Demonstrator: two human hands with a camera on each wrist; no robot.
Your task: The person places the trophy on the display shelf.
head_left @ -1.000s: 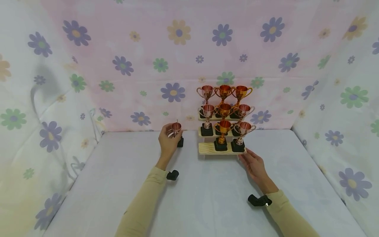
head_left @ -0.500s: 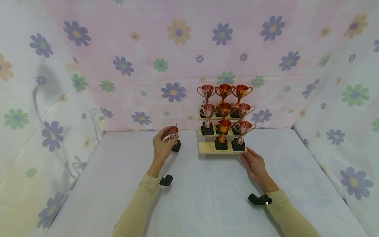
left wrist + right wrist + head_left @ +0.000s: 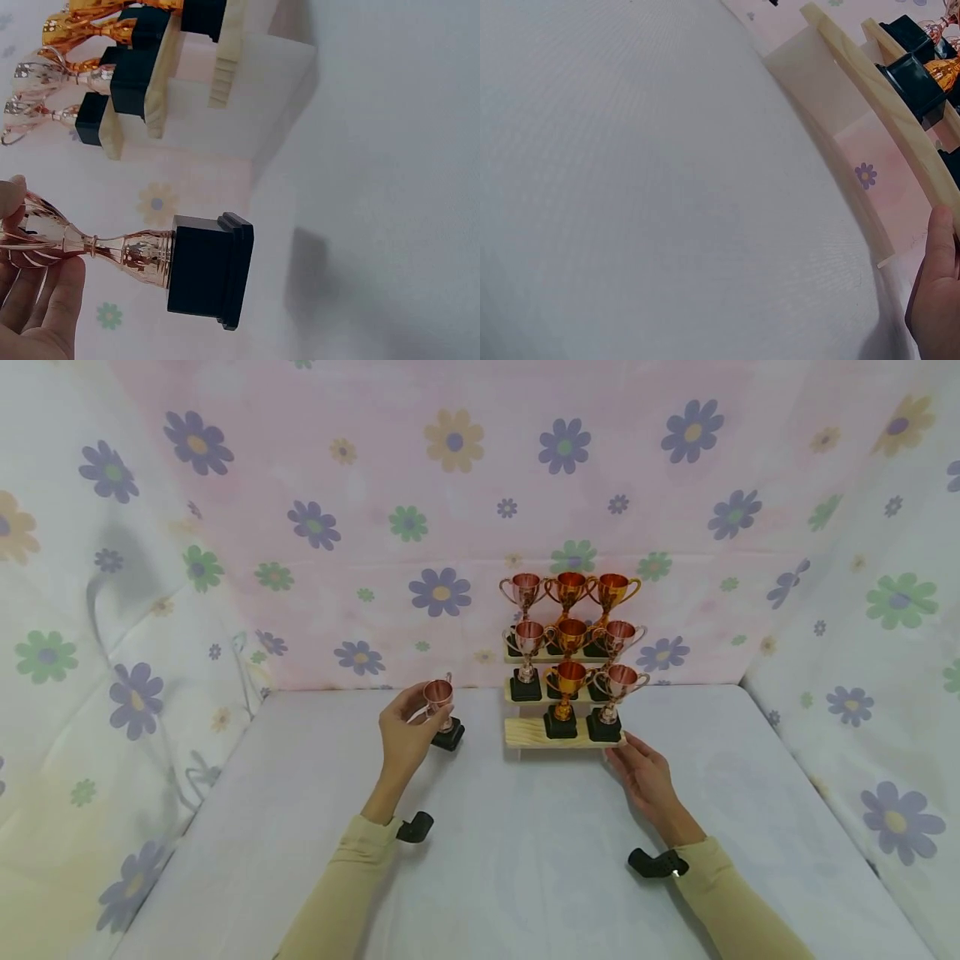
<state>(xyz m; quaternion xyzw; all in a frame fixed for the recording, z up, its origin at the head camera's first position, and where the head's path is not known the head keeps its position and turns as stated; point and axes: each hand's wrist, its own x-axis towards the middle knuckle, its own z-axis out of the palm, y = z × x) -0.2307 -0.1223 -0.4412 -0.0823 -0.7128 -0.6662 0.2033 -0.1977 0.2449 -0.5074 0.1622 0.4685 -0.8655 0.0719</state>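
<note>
My left hand [image 3: 405,735] pinches a small rose-gold trophy cup [image 3: 438,695] by its bowl, left of a tiered wooden display stand [image 3: 525,732]. In the left wrist view the trophy's black base [image 3: 201,266] is apart from its shadow, so it hangs above the table. My right hand [image 3: 647,781] holds the right end of the stand's lowest board, its thumb [image 3: 940,244] against the front edge. On that board stand a gold trophy [image 3: 567,681] and a rose-gold trophy [image 3: 619,683]; its left end is bare wood. More gold and rose-gold trophies fill the upper two boards.
A white cloth covers the table [image 3: 510,868]. Behind the stand hangs a pink flowered backdrop [image 3: 360,468], with flowered cloth walls at both sides. Each wrist wears a black camera mount [image 3: 657,863].
My left hand has moved left and a little toward me with the rose-gold trophy, whose base now tilts to the right. My right hand keeps its place on the stand.
</note>
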